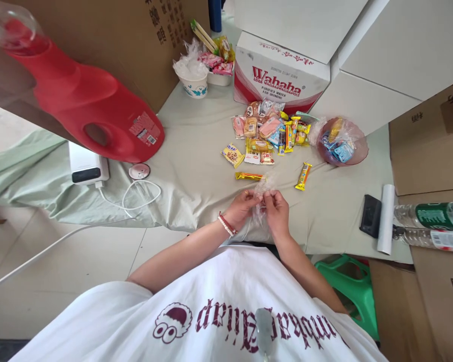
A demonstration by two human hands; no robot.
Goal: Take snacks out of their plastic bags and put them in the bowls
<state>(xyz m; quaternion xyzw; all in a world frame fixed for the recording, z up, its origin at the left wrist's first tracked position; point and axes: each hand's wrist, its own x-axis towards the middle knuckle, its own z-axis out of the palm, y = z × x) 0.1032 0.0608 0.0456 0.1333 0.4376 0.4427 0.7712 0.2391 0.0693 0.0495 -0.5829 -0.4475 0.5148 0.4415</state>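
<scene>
A clear plastic bag is pinched between my two hands near the front edge of the cloth-covered table. My left hand, with bracelets at the wrist, has its fingers closed on the plastic. Close beside it, my right hand also grips the bag. Just behind the bag lies a yellow snack bar, its right end against the plastic. Another wrapped bar rests to the right. Farther back are a yellow biscuit packet and a pile of wrapped snacks.
At the back right stands a pink bowl of packets, near a Wahaha carton. A paper cup holds clear plastic. On the left are a large red bottle and a white power bank. A phone and bottles lie right.
</scene>
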